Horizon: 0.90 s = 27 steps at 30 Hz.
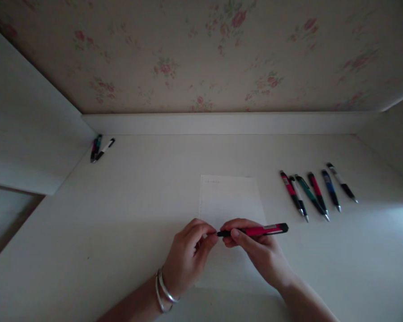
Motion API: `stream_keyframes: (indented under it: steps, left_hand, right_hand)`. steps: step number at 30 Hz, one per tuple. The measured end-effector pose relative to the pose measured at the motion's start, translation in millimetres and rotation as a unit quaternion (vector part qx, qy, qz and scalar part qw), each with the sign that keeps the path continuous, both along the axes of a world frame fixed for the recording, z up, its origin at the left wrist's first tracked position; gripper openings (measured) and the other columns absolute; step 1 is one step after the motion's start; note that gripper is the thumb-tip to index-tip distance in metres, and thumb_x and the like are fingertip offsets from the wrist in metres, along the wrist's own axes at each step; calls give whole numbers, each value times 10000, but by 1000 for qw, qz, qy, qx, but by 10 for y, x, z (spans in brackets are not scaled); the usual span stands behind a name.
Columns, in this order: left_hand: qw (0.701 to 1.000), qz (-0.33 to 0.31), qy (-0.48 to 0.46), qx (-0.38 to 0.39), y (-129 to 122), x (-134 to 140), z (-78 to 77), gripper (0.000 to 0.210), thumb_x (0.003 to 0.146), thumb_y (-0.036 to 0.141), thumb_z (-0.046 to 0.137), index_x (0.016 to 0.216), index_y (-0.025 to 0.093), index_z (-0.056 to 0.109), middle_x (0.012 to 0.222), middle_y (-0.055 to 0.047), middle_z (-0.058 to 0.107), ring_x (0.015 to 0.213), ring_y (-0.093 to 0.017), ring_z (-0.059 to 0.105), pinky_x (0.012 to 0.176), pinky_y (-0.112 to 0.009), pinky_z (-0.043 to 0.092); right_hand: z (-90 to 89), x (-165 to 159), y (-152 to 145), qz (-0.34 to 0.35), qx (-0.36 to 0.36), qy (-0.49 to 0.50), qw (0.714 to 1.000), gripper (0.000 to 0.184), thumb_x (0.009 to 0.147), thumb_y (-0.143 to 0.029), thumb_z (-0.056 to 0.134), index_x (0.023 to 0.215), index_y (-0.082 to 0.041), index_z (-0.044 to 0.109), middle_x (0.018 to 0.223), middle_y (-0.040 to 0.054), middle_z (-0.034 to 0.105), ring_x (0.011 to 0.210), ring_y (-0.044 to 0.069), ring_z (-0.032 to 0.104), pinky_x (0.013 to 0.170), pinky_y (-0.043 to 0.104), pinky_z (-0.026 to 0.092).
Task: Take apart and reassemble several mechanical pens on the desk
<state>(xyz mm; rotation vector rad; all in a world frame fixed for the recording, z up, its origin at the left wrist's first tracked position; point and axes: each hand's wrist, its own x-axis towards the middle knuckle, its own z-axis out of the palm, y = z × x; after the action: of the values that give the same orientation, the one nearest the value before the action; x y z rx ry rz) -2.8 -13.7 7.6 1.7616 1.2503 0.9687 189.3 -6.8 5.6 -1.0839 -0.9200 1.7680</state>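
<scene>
My right hand (255,246) is closed around a red and black ballpoint pen (262,230), held almost level with its clip end pointing right. At the pen's left end, the thumb and fingertips of my left hand (193,250) pinch its tip; the fingers hide most of that small part. Both hands are above a lined sheet of paper (230,197), which has faint writing near its top left corner. Two silver bangles (164,290) circle the left wrist.
To the right lies a row of several pens, among them a red pen (290,190), a green pen (310,197) and a blue pen (331,190). More pens (102,150) rest in the far left corner. A floral-papered wall (201,58) rises behind the white desk (137,179).
</scene>
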Motion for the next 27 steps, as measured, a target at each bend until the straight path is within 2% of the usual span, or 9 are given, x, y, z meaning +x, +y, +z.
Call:
stream_keyframes:
  steps: [4,6,8,10,15,20,23,25,27]
  left_hand:
    - [1000,-1,15,-16,8,-1,11,337,1022,264,407,755,176,593,718,-19,596,664,-123,563,611,-222,424]
    - [999,-6,6,-32,-5,-8,17,299,1019,290,411,834,179,618,752,-21,604,632,-117,548,583,-219,424]
    - [998,-10,-11,-54,-22,-13,16,180,985,320,499,995,184,617,841,-28,620,585,-100,526,528,-206,418]
    - [998,-12,-23,-53,-33,-12,5,185,938,315,591,1071,186,594,908,-37,617,566,-87,513,502,-199,419]
    - [1000,-14,-11,12,-14,1,-16,78,945,228,581,938,180,642,878,-43,627,695,-118,582,615,-213,467]
    - [1000,-20,22,6,3,5,14,285,1003,240,459,805,169,652,765,-44,634,725,-149,608,676,-253,482]
    - [1000,-16,17,0,-5,5,2,187,973,301,535,987,172,670,839,-51,639,685,-140,603,633,-246,499]
    - [1000,-7,10,0,-16,5,-19,277,911,323,642,1150,184,623,923,-57,629,629,-117,578,562,-226,497]
    - [1000,4,2,15,-26,5,-36,307,884,295,683,1163,194,601,957,-56,614,600,-98,555,526,-209,488]
  right_hand:
    - [8,-9,5,-3,-7,2,1000,177,849,-360,742,947,-215,765,875,48,759,777,148,695,735,254,565]
    - [6,-10,7,-8,-7,5,1000,170,846,-357,745,942,-219,767,873,43,760,767,142,697,730,247,568]
    - [1,-9,6,-11,-6,6,1000,168,843,-356,748,940,-221,767,862,40,760,758,142,701,730,248,572]
    - [-1,-9,4,-11,-4,6,1000,167,842,-358,749,935,-221,767,847,39,759,749,142,705,727,248,575]
    - [13,-21,2,-13,-12,8,1000,176,827,-365,762,912,-210,772,844,44,763,728,140,708,708,241,581]
    - [19,-35,14,-19,-19,8,1000,185,810,-368,778,902,-207,773,817,45,763,728,143,711,702,237,581]
    - [27,-35,16,-19,-19,8,1000,191,807,-375,780,895,-205,771,806,44,763,716,139,708,696,233,578]
    - [32,-31,11,-16,-16,7,1000,192,813,-380,773,891,-204,770,790,43,760,720,140,708,700,232,575]
    - [32,-26,6,-13,-13,5,1000,188,822,-377,765,899,-206,768,781,42,759,726,141,709,705,230,573]
